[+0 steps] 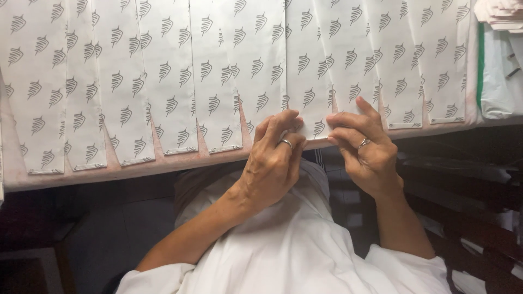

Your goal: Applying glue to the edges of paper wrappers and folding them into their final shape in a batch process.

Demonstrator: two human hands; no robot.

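Pinching the near edge of a white paper bag printed with grey leaf-like marks [313, 76], the left hand [275, 160] and right hand [366, 149] both grip it at the table's front edge [81, 177]. Beyond, a row of matching overlapping bags [136, 81] spreads across, a green-edged packet [496, 71] far right.

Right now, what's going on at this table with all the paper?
A person in a white garment is working with both bare hands at the near edge of a table. The left hand and the right hand pinch the bottom end of one printed white paper strip. It lies in a row of similar overlapping paper strips fanned across the table, their bottom edges folded. Each hand wears a ring. A stack of paper sits at the far right corner.
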